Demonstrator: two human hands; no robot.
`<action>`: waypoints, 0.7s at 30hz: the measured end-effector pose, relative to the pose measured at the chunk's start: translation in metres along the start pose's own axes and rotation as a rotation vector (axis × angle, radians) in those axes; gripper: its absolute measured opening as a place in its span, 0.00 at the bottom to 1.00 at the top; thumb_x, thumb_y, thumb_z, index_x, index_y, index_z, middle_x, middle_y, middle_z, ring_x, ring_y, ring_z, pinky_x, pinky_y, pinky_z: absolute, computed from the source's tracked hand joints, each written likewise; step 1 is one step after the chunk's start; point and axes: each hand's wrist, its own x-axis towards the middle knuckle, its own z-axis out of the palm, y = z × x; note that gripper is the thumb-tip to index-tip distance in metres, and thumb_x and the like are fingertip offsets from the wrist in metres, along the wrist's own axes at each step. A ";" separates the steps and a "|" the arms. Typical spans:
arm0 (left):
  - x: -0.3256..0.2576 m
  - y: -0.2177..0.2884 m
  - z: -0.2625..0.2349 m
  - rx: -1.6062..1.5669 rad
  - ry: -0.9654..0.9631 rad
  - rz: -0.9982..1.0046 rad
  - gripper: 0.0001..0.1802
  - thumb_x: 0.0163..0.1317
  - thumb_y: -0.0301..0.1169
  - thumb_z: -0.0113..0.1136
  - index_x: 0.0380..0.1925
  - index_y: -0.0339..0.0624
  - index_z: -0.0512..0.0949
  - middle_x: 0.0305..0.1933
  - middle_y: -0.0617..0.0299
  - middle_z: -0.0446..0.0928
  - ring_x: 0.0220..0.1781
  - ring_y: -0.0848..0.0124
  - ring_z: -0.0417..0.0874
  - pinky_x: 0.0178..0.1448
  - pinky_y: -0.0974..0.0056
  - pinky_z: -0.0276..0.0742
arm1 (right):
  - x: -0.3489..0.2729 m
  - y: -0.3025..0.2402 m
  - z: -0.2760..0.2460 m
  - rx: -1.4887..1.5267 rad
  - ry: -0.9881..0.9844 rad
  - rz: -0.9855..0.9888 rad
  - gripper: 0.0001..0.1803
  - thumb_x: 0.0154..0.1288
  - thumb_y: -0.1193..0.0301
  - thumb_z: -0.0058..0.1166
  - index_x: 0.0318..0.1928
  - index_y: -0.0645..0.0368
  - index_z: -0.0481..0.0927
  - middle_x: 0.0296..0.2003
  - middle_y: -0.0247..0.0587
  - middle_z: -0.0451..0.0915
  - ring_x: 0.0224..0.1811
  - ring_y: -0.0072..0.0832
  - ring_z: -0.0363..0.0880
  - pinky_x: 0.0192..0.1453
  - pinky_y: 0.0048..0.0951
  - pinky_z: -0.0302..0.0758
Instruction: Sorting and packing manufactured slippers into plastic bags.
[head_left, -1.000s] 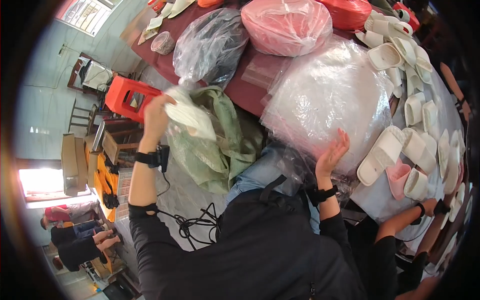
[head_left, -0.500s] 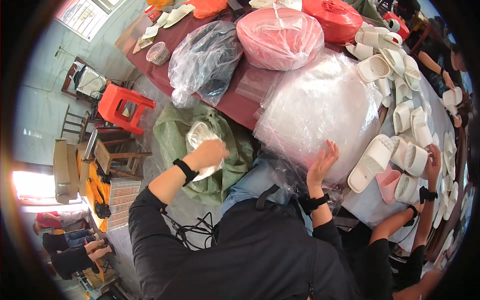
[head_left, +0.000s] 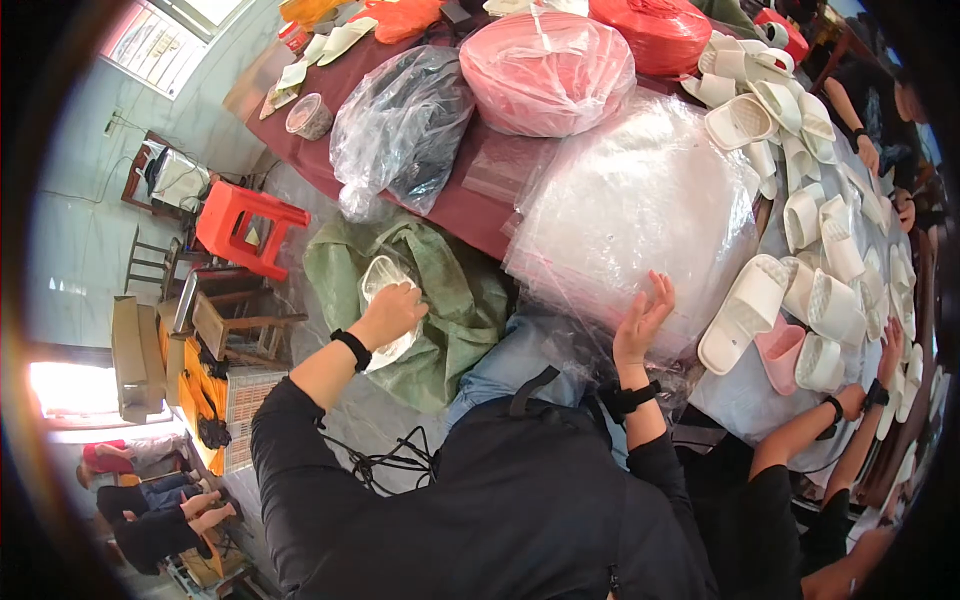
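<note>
My left hand [head_left: 392, 314] is closed on a pair of white slippers [head_left: 383, 272] that seems to be wrapped in clear plastic. It holds them over a green woven sack [head_left: 440, 330] beside the table, and the fingers partly hide the slippers. My right hand [head_left: 643, 325] is raised palm up with its fingers apart, holding nothing. It is at the near edge of a stack of clear plastic bags [head_left: 635, 210] on the dark red tabletop [head_left: 470, 225].
Several white slippers [head_left: 745, 310] and a pink one [head_left: 780, 355] cover the right side. A co-worker's hands [head_left: 888, 350] are among them. Red plastic bundles [head_left: 548, 70] and a bagged dark bundle [head_left: 400, 130] stand farther back. A red stool [head_left: 250, 225] is at the left.
My left hand has shifted slightly left with the wrapped slippers over the sack. My right hand has barely moved. The nearby co-worker's hand has moved right, toward the viewer, away from a slipper.
</note>
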 end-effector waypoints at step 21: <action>0.016 -0.021 0.054 -1.004 0.224 -0.712 0.32 0.49 0.25 0.54 0.59 0.40 0.64 0.55 0.45 0.68 0.59 0.50 0.68 0.59 0.56 0.68 | -0.002 -0.003 0.000 0.005 -0.070 -0.036 0.25 0.70 0.68 0.41 0.63 0.63 0.54 0.58 0.49 0.65 0.64 0.36 0.59 0.70 0.36 0.50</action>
